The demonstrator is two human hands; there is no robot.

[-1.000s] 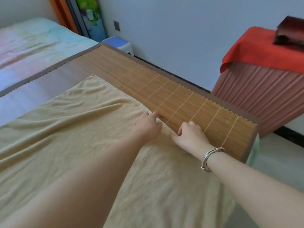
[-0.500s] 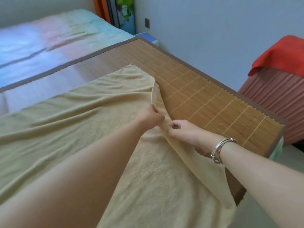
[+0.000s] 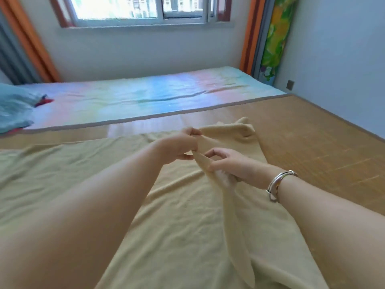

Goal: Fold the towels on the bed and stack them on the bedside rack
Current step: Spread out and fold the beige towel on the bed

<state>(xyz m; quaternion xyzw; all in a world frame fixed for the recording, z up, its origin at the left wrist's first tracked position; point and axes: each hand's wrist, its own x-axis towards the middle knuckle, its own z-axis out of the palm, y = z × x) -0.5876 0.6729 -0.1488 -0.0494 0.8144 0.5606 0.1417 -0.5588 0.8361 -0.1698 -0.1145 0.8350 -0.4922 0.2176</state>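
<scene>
Head view has swung up since half a second ago: the wide bed point(image 3: 145, 97) with its woven bamboo mat point(image 3: 312, 138) now fills it, the red-draped rack gone from sight. The beige terry towel point(image 3: 177, 215) lies spread there, its right edge lifted higher. My left hand point(image 3: 179, 143) grips that edge; my right hand point(image 3: 227, 163) pinches it lower. My forearms cover part of the towel.
</scene>
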